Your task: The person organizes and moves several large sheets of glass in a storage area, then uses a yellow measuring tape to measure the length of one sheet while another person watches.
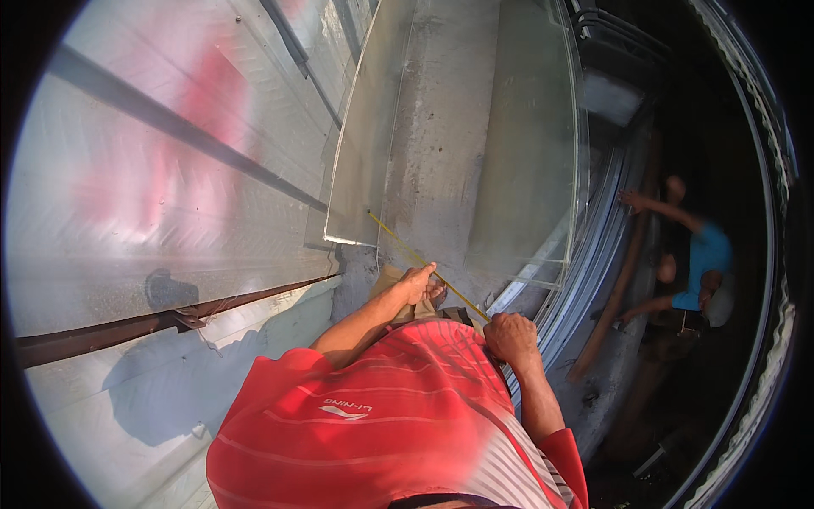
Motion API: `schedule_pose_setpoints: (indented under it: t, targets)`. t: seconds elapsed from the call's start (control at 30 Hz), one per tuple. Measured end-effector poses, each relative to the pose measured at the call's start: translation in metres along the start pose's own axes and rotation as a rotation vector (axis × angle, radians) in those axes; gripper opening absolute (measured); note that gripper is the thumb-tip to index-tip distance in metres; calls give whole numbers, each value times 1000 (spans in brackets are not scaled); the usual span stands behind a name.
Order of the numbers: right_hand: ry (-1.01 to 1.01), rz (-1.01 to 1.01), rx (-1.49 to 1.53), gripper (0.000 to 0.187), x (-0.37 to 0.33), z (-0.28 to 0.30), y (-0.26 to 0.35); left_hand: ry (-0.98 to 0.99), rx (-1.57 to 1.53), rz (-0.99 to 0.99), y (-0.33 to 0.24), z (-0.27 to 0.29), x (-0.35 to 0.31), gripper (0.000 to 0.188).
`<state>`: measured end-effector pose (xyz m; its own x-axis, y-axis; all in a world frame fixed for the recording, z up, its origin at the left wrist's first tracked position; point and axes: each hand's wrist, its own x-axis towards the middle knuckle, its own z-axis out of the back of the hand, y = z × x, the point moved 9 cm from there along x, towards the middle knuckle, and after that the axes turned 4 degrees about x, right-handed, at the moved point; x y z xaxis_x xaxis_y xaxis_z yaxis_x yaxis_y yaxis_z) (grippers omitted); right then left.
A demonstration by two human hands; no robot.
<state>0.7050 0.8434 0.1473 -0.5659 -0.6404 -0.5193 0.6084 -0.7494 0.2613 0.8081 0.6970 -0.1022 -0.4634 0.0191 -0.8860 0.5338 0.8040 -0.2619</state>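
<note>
A yellow tape measure blade (462, 297) is stretched slantwise in front of my body. Its free end reaches the lower corner of the glass pane (365, 127) on the left. My left hand (417, 284) is closed around the blade partway along it. At the blade's near right end, my right hand (512, 339) makes a fist on the tape measure, and the case is hidden inside it. A second glass pane (530, 136) stands to the right, beyond the blade.
Long metal profiles (585, 254) lie to the right of the glass, beside a brown pole (623, 280). Farther right, a person in a blue shirt (710, 254) bends with arms outstretched. A corrugated metal wall (195, 144) with a rusty rail (102, 335) borders the left.
</note>
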Motion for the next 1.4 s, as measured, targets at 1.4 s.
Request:
schedule_pose_setpoints:
  t: [1.4]
  targets:
    - [171, 2028, -1474, 10, 253, 49, 304, -498, -1798, -548, -232, 79, 89, 13]
